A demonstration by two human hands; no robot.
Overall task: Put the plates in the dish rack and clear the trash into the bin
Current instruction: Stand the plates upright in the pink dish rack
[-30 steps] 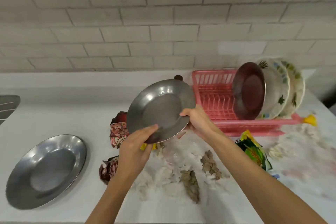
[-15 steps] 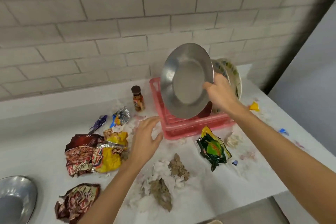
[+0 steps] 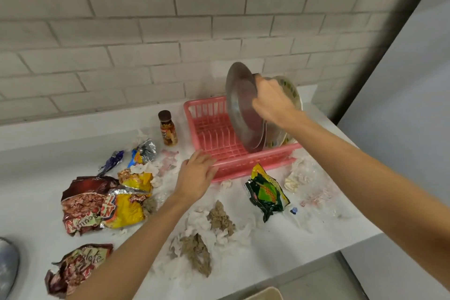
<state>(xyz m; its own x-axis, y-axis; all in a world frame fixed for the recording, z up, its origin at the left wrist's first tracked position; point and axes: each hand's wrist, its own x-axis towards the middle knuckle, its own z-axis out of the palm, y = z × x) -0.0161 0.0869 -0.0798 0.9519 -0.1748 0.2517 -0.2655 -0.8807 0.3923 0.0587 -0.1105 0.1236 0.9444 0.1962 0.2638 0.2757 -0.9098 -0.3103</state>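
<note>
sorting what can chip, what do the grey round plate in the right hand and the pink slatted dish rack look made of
The grey round plate looks metal, perhaps steel: dull silvery sheen, thin rim. The pink slatted dish rack looks moulded plastic: uniform matte colour, thick ribs.

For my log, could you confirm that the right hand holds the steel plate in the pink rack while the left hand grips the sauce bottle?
Not quite: the head view shows the left hand open at the front corner of the pink rack; the sauce bottle stands untouched. The rest is right.
</note>
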